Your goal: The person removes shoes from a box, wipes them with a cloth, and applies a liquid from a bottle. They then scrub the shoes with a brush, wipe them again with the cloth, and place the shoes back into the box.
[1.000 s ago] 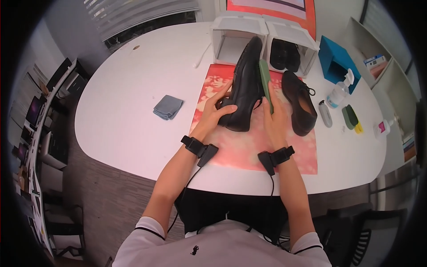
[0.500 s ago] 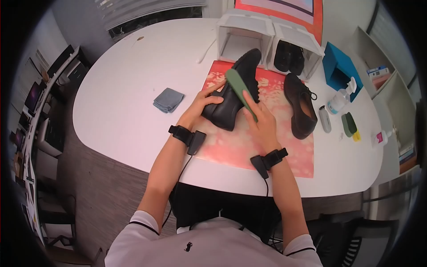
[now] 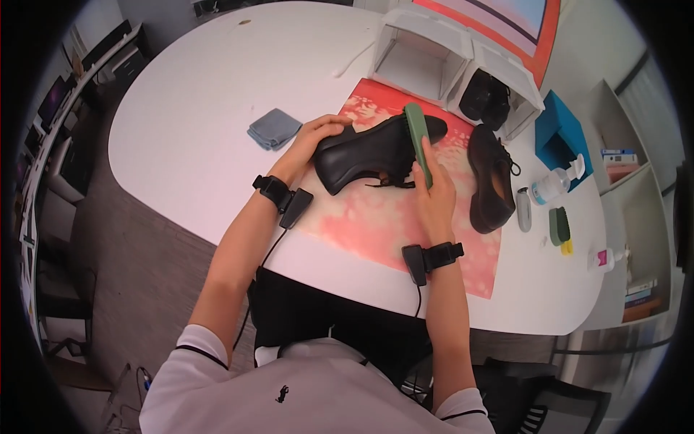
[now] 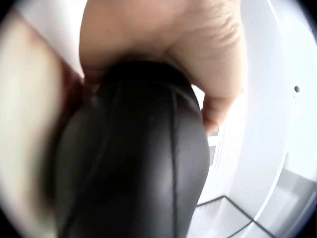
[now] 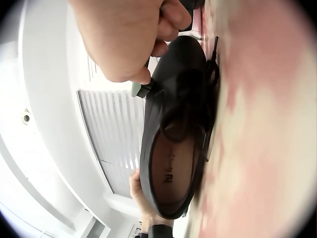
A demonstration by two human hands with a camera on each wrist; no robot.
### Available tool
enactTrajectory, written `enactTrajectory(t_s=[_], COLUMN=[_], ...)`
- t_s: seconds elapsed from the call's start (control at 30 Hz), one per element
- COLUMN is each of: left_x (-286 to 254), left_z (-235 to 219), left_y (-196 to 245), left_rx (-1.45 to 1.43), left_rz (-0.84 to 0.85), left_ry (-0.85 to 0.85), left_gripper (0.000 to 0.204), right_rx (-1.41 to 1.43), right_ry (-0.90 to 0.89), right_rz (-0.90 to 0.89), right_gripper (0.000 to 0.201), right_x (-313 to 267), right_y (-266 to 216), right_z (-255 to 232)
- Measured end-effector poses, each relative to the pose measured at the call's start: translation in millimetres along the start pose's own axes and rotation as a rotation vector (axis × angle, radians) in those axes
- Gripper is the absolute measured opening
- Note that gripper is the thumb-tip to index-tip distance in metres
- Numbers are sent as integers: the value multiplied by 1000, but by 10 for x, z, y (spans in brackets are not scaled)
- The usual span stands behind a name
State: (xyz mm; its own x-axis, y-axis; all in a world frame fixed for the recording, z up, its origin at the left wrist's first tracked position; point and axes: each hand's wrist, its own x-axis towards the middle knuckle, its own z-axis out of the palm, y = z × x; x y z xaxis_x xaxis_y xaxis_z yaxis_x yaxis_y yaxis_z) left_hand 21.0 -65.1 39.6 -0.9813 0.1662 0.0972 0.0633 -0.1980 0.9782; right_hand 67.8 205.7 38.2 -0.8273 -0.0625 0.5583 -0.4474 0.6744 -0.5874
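A black leather dress shoe (image 3: 376,148) is held on its side just above a red patterned mat (image 3: 376,217), heel toward the person's left, toe toward the right; the left hand (image 3: 318,134) curls its fingers over the heel end and grips it, which seems meant to steady the shoe and turn its side upward; the left wrist view shows the palm wrapped round the black leather at close range. The right hand (image 3: 434,195) is closed round a green-backed shoe brush (image 3: 417,141), laid across the upper near the laces, probably so the bristles meet the leather; the right wrist view shows the shoe's open mouth and tan lining.

Beyond it, a second black shoe (image 3: 490,181) lies on the mat's right part; two white storage boxes (image 3: 426,54) stand at the mat's far edge, one holding dark shoes; a folded grey cloth (image 3: 273,129) rests to the left on the white table (image 3: 188,108); a spray bottle (image 3: 553,184), a small grey bottle (image 3: 523,208) and another green brush (image 3: 558,224) sit to the right; nothing lies between hands and shoe.
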Motion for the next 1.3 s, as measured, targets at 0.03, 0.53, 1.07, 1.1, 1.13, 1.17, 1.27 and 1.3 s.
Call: enactTrajectory(t_s=[0.03,0.53,1.07,1.1,1.13,1.17,1.27,1.3], left_x=[-8,34,9,9,1,21,34,39], left_z=[44,-14,-44,-39,-33,-42,-10,12], left_y=[-51,-227,-234,-244,-235,-249,-242,-233], left_rx=[-6,-139,-154,-153,-147,-128,-84,-72], left_rz=[27,110,113,106,135,170,250,264], left_ry=[85,197,86,73,66,52,41,63], left_gripper=[39,31,56,58,58,58,57,55], right_rx=[-24,-190,-63,-106,-117,-129,-177,-191], right_ry=[-10,-388,-417,-432,-426,-419,-339,-304], right_rz=[13,-443,-351,-353,-343,-335,-338,-343], right_gripper=[50,59,54,55,55,55,55,55], right_x=[-12,-82,-155,-158,-170,-178,-169,-166], right_y=[-25,-506,-471,-432,-420,-411,-370,-358], right_z=[-3,54,84,48,19,-10,-57,-44])
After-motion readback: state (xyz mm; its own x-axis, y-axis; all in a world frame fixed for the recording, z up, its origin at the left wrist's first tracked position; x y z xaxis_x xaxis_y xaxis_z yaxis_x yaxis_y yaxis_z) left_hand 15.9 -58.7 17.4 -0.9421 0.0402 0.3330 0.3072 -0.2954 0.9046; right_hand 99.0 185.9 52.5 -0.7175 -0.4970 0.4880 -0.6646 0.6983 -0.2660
